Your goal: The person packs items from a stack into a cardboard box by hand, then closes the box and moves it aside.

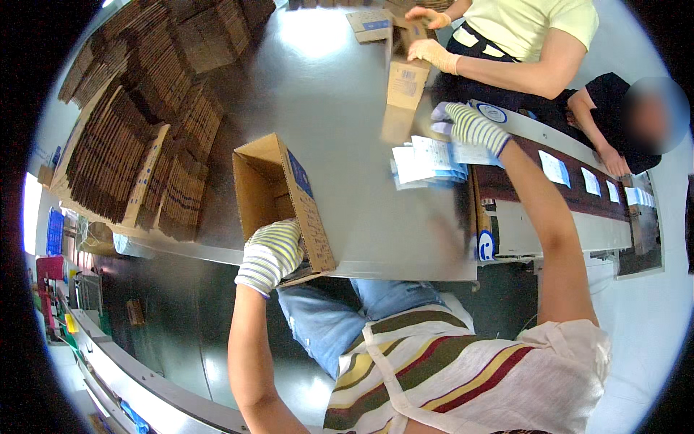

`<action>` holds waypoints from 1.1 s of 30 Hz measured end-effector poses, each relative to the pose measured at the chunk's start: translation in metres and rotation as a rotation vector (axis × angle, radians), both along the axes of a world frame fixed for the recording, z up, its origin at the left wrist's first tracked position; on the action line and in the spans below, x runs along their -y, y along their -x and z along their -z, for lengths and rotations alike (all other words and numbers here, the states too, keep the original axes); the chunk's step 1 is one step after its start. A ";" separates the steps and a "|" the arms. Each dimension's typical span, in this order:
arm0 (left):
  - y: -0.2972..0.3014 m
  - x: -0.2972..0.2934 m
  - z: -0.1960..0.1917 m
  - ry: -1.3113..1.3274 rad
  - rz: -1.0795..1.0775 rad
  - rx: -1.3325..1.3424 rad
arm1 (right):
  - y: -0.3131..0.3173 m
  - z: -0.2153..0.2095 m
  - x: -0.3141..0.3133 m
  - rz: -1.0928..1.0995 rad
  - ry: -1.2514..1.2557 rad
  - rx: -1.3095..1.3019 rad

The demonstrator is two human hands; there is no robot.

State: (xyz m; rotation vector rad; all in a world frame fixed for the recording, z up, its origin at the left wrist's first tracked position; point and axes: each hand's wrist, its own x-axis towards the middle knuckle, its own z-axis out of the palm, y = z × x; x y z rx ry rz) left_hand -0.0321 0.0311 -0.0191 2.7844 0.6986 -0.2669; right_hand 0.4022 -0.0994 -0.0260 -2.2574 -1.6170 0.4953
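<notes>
An open cardboard box with a blue patch on its side lies at the table's front edge, its open face toward me. My left hand, in a white glove with yellow-green stripes, is closed at the box's near end; its fingertips are hidden inside. Stretched out to the right, my right hand in a matching striped glove is above a loose pile of white and blue flat packets. Its purple-tipped fingers look apart, with nothing visible between them. The pile lies where the table meets the conveyor.
Stacks of flattened cartons fill the table's left side. A conveyor belt carries spaced packets at right. Across the table, a co-worker's gloved hand handles another carton. A second person is beside the belt.
</notes>
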 end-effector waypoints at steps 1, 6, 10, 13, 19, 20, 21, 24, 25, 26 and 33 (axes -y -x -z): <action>0.002 0.000 0.001 0.007 -0.022 0.020 | -0.007 -0.002 -0.006 -0.036 0.082 -0.003; 0.000 0.003 -0.008 -0.017 -0.022 -0.005 | -0.056 0.033 -0.034 -0.275 0.346 0.046; 0.011 -0.003 0.003 -0.007 -0.042 -0.038 | -0.007 0.048 -0.047 -0.159 0.749 0.000; 0.004 -0.003 0.005 -0.021 -0.010 0.016 | 0.033 0.048 -0.009 -0.169 0.524 0.121; 0.002 0.000 0.001 -0.010 -0.001 0.053 | 0.202 0.043 0.028 -0.279 0.324 0.401; 0.003 0.001 0.001 -0.011 -0.008 0.041 | 0.209 0.044 0.025 -0.240 0.343 0.303; 0.004 0.003 0.001 -0.012 -0.017 0.027 | 0.207 0.043 0.028 -0.225 0.235 0.182; 0.007 0.001 -0.001 -0.039 -0.003 0.032 | 0.187 0.043 0.040 -0.118 -0.118 -0.622; 0.008 0.002 -0.001 -0.044 -0.006 0.040 | 0.186 0.048 0.045 -0.031 -0.240 -1.203; 0.008 0.002 -0.003 -0.049 -0.010 0.048 | 0.185 0.052 0.047 0.072 -0.361 -1.782; 0.006 -0.001 -0.004 -0.021 -0.018 0.006 | 0.201 0.090 0.044 -0.007 -0.592 -1.399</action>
